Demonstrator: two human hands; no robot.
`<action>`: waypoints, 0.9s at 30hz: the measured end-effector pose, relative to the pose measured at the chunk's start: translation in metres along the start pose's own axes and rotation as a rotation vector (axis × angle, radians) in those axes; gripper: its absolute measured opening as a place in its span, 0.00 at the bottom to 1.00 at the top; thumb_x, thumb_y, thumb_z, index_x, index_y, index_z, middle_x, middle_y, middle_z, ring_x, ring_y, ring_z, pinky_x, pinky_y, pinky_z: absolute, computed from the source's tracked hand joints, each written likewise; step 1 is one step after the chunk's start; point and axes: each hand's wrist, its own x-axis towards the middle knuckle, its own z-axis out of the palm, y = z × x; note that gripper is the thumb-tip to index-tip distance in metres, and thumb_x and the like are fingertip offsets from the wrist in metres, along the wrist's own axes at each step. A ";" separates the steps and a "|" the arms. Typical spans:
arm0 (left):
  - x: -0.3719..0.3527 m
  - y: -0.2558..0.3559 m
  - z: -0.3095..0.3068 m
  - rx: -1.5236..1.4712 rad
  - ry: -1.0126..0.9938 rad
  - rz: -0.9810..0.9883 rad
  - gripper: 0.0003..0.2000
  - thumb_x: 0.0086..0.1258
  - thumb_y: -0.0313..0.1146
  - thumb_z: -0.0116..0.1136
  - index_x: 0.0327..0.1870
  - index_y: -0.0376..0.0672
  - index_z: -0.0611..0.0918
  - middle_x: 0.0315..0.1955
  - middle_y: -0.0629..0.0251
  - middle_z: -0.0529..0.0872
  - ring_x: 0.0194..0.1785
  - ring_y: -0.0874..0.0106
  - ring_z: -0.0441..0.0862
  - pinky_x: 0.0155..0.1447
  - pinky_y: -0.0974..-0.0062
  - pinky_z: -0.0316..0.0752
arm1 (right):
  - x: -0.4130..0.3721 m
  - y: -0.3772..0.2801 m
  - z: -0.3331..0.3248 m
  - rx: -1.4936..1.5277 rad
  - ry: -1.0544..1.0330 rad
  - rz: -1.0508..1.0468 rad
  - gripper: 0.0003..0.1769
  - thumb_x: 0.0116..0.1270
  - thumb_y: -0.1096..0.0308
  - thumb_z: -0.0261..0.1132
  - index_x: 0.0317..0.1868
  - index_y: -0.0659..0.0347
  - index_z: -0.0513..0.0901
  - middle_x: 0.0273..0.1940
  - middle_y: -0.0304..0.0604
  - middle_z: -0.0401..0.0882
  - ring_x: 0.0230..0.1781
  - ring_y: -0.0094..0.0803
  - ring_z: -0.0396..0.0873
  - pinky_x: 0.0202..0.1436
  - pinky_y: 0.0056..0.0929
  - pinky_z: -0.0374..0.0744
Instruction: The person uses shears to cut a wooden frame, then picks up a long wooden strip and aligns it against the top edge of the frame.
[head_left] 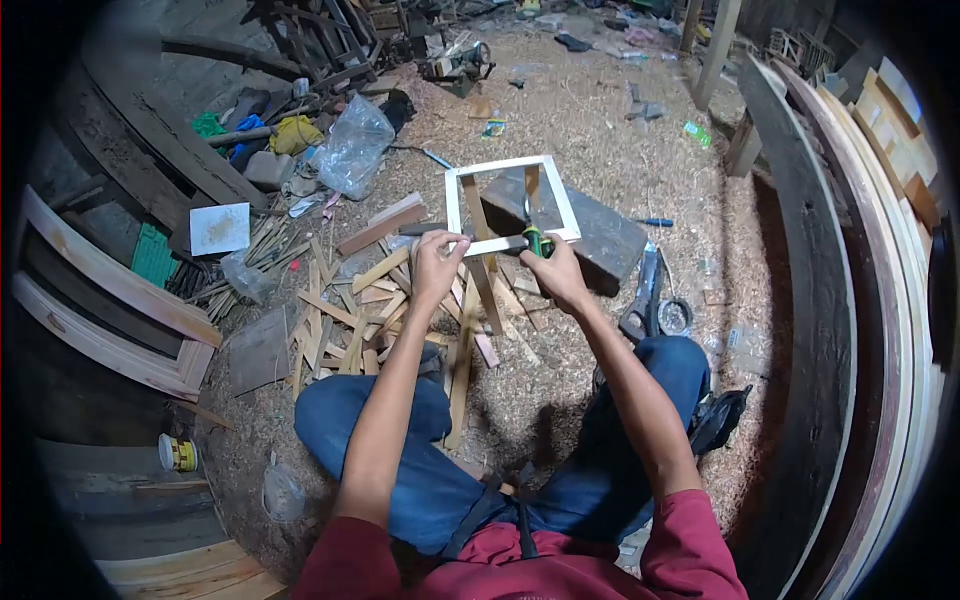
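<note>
A small stool-like wooden frame (566, 205) with a pale square top and brown legs stands in front of me, over the dark wooden block. My left hand (437, 264) is closed on the near left corner of its top, thumb on the upper face. At the near right corner, my right hand (558, 270) is closed around a tool with a green and black handle (533, 240). The tool's metal end points away from me, inside the square opening; its exact kind is hard to make out.
A heavy dark wooden block (608, 235) lies behind the frame. Wood offcuts (345, 325) are piled at left on the shavings-covered floor. A hand plane-like dark tool (645, 300) and a round tin (675, 317) lie right. Long planks (815, 330) line the right side.
</note>
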 end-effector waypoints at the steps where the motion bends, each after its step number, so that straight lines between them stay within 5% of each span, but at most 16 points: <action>1: 0.000 -0.003 0.000 0.001 0.003 -0.010 0.09 0.64 0.35 0.67 0.39 0.41 0.88 0.43 0.57 0.85 0.52 0.62 0.80 0.59 0.68 0.71 | -0.007 -0.005 -0.001 0.078 -0.027 0.006 0.40 0.50 0.54 0.69 0.59 0.76 0.72 0.45 0.63 0.82 0.46 0.45 0.82 0.54 0.36 0.77; 4: 0.007 -0.012 -0.009 0.023 -0.052 0.015 0.08 0.62 0.37 0.68 0.38 0.47 0.89 0.46 0.60 0.84 0.55 0.59 0.76 0.62 0.62 0.67 | -0.008 -0.022 -0.009 0.160 -0.075 -0.014 0.41 0.50 0.59 0.70 0.61 0.75 0.69 0.43 0.57 0.81 0.42 0.35 0.81 0.49 0.30 0.78; 12: 0.017 -0.030 0.004 -0.059 -0.202 -0.026 0.09 0.63 0.39 0.67 0.41 0.49 0.89 0.54 0.56 0.80 0.62 0.58 0.73 0.67 0.61 0.64 | -0.014 -0.031 -0.007 0.075 -0.034 -0.041 0.39 0.52 0.57 0.70 0.60 0.75 0.71 0.47 0.59 0.82 0.46 0.40 0.82 0.52 0.34 0.78; 27: 0.008 -0.034 0.016 -0.092 -0.132 -0.037 0.08 0.65 0.37 0.66 0.40 0.45 0.88 0.50 0.59 0.80 0.58 0.62 0.76 0.63 0.66 0.68 | -0.035 -0.039 -0.003 -0.053 -0.128 -0.027 0.38 0.52 0.61 0.69 0.61 0.74 0.71 0.41 0.54 0.83 0.41 0.38 0.82 0.48 0.34 0.79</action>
